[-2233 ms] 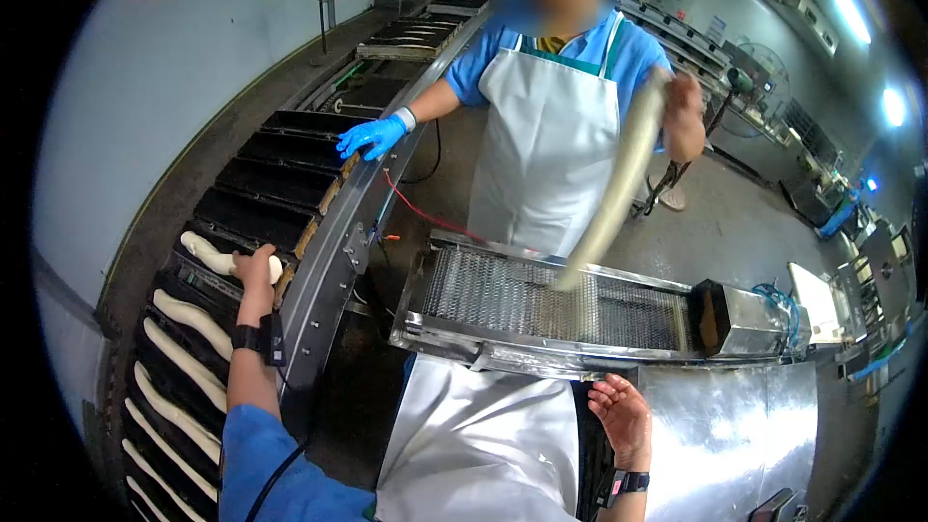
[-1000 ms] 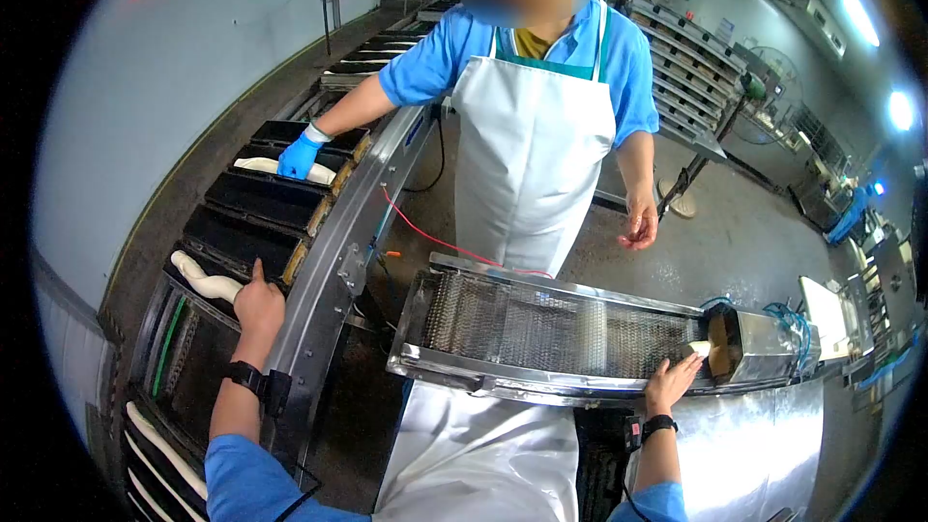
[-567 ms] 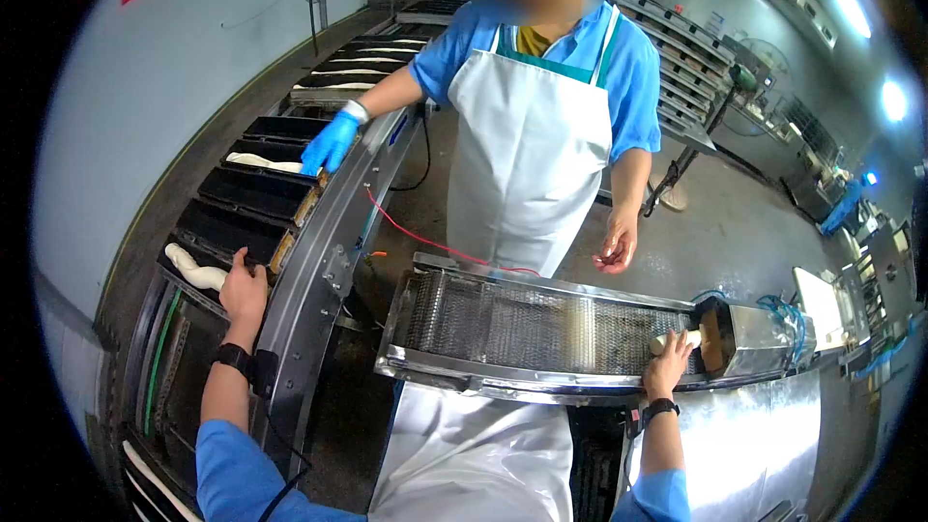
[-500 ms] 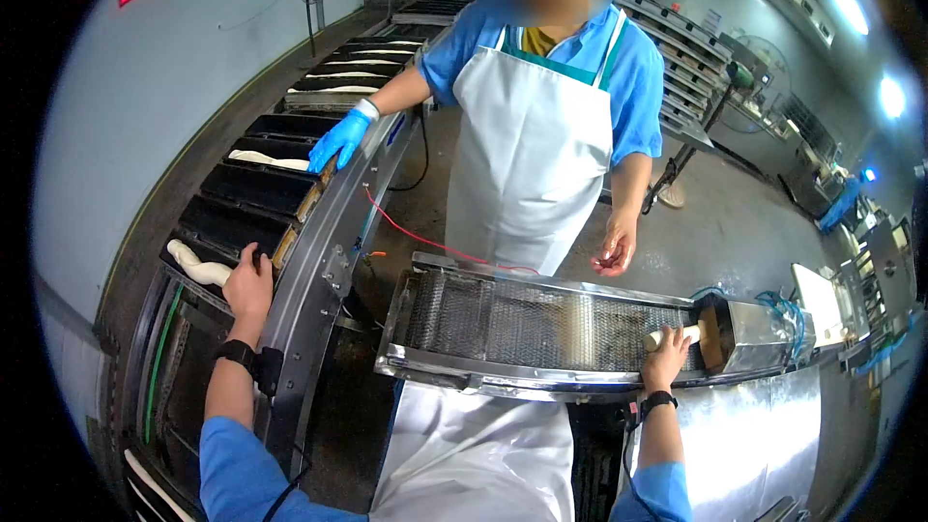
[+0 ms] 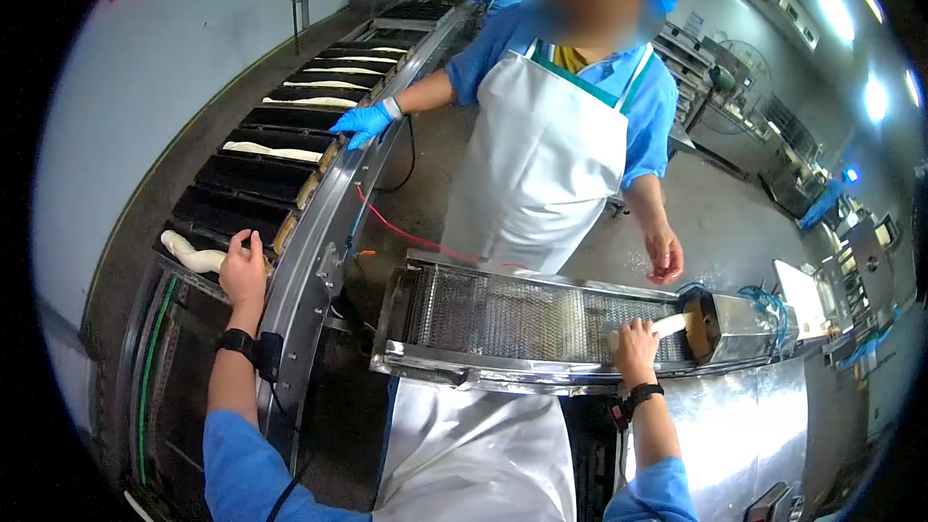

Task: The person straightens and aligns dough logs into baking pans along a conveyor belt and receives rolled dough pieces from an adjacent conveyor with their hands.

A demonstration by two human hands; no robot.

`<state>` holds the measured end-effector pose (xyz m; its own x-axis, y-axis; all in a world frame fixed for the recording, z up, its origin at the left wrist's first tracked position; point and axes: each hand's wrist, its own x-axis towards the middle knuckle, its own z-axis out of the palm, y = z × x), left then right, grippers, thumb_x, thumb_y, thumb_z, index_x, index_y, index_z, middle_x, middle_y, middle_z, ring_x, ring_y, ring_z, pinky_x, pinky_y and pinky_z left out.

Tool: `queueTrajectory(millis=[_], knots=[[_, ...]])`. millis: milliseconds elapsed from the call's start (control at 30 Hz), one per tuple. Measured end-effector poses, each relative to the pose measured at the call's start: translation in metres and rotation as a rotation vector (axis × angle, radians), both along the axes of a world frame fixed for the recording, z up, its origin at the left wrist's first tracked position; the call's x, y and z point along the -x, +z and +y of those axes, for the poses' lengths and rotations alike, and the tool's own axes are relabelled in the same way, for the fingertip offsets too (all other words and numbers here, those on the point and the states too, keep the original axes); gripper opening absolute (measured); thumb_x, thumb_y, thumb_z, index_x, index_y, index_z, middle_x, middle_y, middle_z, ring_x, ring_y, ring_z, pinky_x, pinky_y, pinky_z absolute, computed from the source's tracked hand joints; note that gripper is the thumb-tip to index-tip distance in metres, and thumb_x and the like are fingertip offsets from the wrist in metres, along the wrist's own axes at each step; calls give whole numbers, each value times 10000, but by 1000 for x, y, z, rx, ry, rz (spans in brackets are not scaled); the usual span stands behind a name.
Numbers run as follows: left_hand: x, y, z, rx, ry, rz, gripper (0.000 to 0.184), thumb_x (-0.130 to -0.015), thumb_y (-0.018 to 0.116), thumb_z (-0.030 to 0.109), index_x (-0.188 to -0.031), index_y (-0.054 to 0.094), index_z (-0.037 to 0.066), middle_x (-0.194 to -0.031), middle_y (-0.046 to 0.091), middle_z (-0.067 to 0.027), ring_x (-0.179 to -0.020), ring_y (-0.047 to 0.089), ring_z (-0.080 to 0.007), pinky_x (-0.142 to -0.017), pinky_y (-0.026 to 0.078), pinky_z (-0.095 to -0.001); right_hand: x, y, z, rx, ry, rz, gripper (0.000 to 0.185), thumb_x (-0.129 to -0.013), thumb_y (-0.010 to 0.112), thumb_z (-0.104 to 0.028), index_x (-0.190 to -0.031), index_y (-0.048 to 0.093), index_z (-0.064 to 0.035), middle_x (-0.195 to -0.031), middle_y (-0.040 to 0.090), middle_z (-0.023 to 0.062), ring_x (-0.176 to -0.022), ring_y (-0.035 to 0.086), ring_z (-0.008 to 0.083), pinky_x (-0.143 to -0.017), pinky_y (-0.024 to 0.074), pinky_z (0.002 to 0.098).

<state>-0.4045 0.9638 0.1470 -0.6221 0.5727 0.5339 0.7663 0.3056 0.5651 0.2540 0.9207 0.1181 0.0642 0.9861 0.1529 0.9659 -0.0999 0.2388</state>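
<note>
My left hand is at the near black baking pan, its fingers raised and apart beside the end of a twisted dough strip. That strip lies in the nearest pan slot, and my fingers partly hide its right end. Over the mesh conveyor, my right hand is closed around a pale dough roll. The roll's far end is at the opening of the metal housing; my fingers cover part of its near end.
Across the mesh conveyor stands a co-worker in a white apron, a blue-gloved hand by the pan line's metal rail. More pans with dough strips run toward the back. A red cable hangs between the conveyors.
My right hand has moved left with the dough roll, and more of the roll shows. My left fingers have lifted. The co-worker's gloved hand has drawn back from the pan toward the rail.
</note>
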Motion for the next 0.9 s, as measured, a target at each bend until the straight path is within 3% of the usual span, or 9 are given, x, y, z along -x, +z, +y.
queueTrajectory(millis=[100, 167, 300, 367, 433, 567, 600, 767, 900], knots=[[4, 6, -2, -175, -106, -201, 320, -899, 644, 331, -1106, 662, 87, -672, 663, -56, -640, 643, -201, -633, 492, -354, 11, 4, 18, 21, 25, -1, 211, -689, 707, -121, -890, 648, -91, -1026, 614, 109, -1012, 568, 317, -742, 493, 486], [2, 18, -12, -160, -75, -204, 317, -891, 655, 321, -1107, 663, 90, -704, 670, -40, -669, 642, -195, -657, 494, -342, 33, 43, 44, 60, 82, 336, 308, -625, 755, -89, -914, 650, -68, -953, 655, 109, -881, 631, 298, -702, 503, 432], [20, 6, -17, -165, -128, -112, 354, -855, 661, 221, -1185, 610, 103, -958, 667, -41, -854, 645, -206, -734, 511, -350, 116, 177, 70, -90, 367, 1307, 299, -710, 715, -10, -992, 617, -26, -828, 646, 48, -752, 632, 155, -657, 516, 285], [18, 14, -23, -171, -133, -91, 425, -830, 662, 179, -1235, 564, 99, -1059, 631, -72, -955, 629, -232, -796, 514, -366, 168, 239, 68, -135, 402, 1474, 259, -794, 657, -79, -1037, 592, -16, -830, 628, 56, -777, 645, 144, -619, 528, 249], [22, 12, -23, -156, -137, -75, 462, -825, 657, 174, -1263, 537, 94, -1114, 602, -95, -1002, 612, -249, -829, 509, -379, 218, 286, 61, -27, 574, 1680, 293, -866, 622, -217, -1061, 569, -5, -969, 620, 93, -850, 654, 186, -738, 566, 304], [15, 23, -31, -99, -159, -17, 550, -815, 649, 168, -1328, 470, 82, -1224, 536, -139, -1086, 572, -295, -892, 491, -420, 304, 305, 60, 512, 1098, 2164, 616, -912, 617, -149, -1423, 325, 33, -1325, 505, 209, -1209, 542, 323, -1025, 467, 455], [15, 25, -34, -97, -165, -15, 550, -815, 649, 168, -1328, 470, 82, -1224, 536, -139, -1086, 572, -295, -892, 491, -420, 314, 303, 58, 498, 1190, 2025, 762, -851, 672, -179, -1459, 265, 31, -1437, 349, 301, -1309, 429, 383, -1069, 417, 481], [12, 15, -26, -140, -180, 106, 637, -778, 662, 151, -1367, 429, 77, -1278, 496, -179, -1167, 522, -356, -935, 471, -452, 295, 254, 50, 484, 1046, 1929, 817, -810, 727, -179, -1484, 285, -42, -1488, 342, 200, -1378, 339, 318, -1099, 359, 462], [6, 13, -26, -97, -232, 91, 584, -781, 659, 143, -1331, 477, 67, -1272, 514, -176, -1170, 522, -361, -973, 454, -436, 210, 162, 40, 387, 670, 1761, 628, -858, 653, -15, -1426, 387, -6, -1460, 420, 126, -1362, 371, 210, -1079, 371, 334]])
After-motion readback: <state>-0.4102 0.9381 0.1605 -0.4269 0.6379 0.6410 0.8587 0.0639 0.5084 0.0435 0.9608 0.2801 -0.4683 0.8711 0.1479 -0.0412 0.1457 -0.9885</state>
